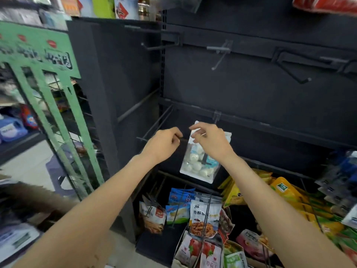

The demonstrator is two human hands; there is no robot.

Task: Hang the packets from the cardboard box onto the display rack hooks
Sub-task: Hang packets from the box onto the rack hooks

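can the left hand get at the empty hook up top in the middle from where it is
Probably yes. The left hand pinches the tip of a lower hook, and only bare dark back panel lies between it and the upper hook.

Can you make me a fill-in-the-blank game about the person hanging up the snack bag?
1. The right hand pinches the top of a white ____.
2. The left hand holds the tip of a black ____.
3. The hooks on the top bar hold ____ packets.

Missing words: packet; hook; no
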